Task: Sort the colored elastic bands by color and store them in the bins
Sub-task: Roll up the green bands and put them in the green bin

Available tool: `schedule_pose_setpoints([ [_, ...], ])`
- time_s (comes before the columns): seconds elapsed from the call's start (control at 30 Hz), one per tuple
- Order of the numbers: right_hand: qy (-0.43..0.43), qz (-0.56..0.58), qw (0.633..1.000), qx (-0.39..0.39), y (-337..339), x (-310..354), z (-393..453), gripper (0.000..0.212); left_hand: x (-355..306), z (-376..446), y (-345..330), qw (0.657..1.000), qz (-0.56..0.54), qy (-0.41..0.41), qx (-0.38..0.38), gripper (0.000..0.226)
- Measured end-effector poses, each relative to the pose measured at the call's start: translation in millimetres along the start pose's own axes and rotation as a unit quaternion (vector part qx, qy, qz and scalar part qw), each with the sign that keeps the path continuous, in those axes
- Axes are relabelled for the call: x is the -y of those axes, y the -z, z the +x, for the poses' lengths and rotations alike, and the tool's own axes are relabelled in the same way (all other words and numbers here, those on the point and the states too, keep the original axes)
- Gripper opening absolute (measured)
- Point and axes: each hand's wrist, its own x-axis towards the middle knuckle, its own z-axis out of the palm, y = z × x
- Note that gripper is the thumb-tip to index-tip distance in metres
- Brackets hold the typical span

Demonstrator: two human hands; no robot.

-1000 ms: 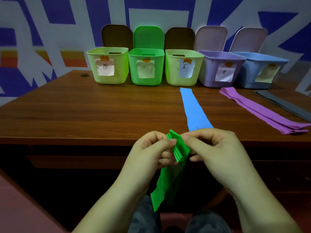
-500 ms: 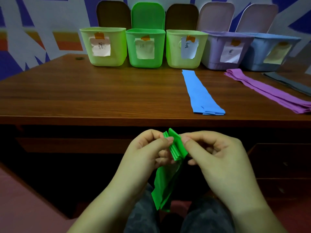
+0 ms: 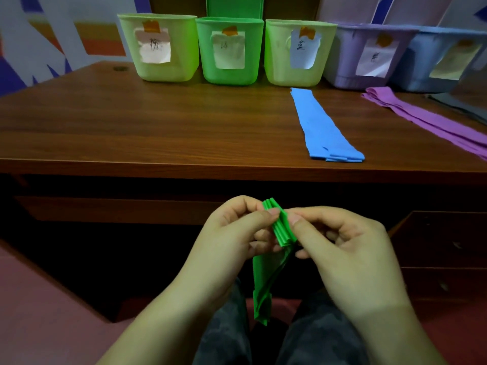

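Head view is showing me both hands working below the near edge of the surface (image 3: 131, 143), over the lap. The left hand (image 3: 232, 238) and the right hand (image 3: 340, 246) are each pinching the green band (image 3: 280, 226) from opposite sides, thumb and forefinger clamped on a stack of accordion folds, while the unfolded tail is hanging limp toward the knees. I am reading it as thin, light and very soft: it is drooping under its own weight, and the pleats look ready to spring open if either grip is loosened. Holding it across the folded stack, not by the tail, seems the safest place. It is probably a little tacky rather than slippery, though I cannot confirm that.

On the far side, the green bin (image 3: 229, 51) is standing second from the left in the row. The blue band (image 3: 321, 127) and the purple band (image 3: 421, 119) are lying flat to the right.
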Motion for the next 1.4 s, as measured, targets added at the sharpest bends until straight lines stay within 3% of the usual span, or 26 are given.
schedule_pose_setpoints([
  [0.3,-0.016,0.032,0.999,0.015,-6,-5,4,0.020,5,5,5,1.000,0.001,0.017,-0.005,0.022],
  [0.57,-0.085,0.076,0.992,0.045,1,-7,10,0.030,1,1,6,0.998,-0.014,0.059,0.001,0.029],
  [0.8,-0.093,0.071,0.991,0.069,4,-4,8,0.010,1,-4,9,0.996,-0.013,0.083,-0.003,0.030],
  [1.0,-0.117,0.084,0.986,0.081,5,0,5,0.006,0,-9,10,0.997,-0.006,0.081,-0.001,0.026],
  [1.23,-0.124,0.068,0.986,0.084,5,2,4,0.023,-2,-13,9,0.997,0.001,0.082,-0.017,0.022],
  [1.37,-0.123,0.070,0.986,0.093,1,8,2,0.008,-1,-14,9,0.997,0.003,0.080,-0.023,0.025],
  [1.4,-0.118,0.068,0.986,0.096,1,9,2,0.022,-1,-14,9,0.997,0.004,0.077,-0.025,0.028],
])
